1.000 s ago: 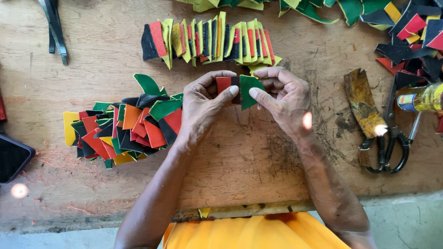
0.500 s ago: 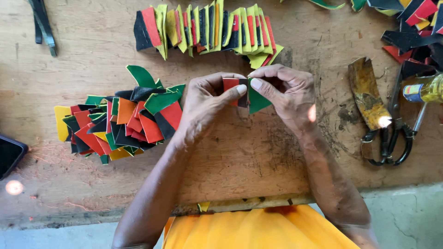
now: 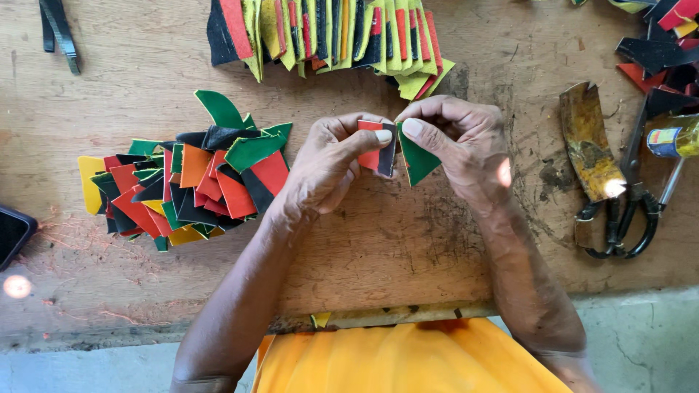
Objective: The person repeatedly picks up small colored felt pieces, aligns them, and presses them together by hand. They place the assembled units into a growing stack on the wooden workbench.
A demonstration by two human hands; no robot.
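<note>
Since half a second ago the two hands have moved closer together and a bit lower on the wooden table. The green piece was spread out wide before; now it is tucked tight against the red and black piece, and the thumbs almost meet.

The left hand is pinched shut on the red and black piece, thumb on top and fingers behind. The right hand is pinched shut on the green piece, with the thumb pressing its top edge. The two pieces touch each other. They are held just above the table, in the middle, right in front of the person in the orange shirt.

To the left of the hands lies a loose pile of cut pieces in red, green, black, orange and yellow. Above the hands sits a neat row of folded pieces, mostly yellow-green, red and black.

On the right lie black scissors beside a worn yellowish scrap. At the right edge is a small bottle with a yellow and blue label; the writing is too small to tell. More dark and red scraps lie in the top right corner. A dark flat thing pokes in at the left edge, and a dark tool lies top left.
</note>
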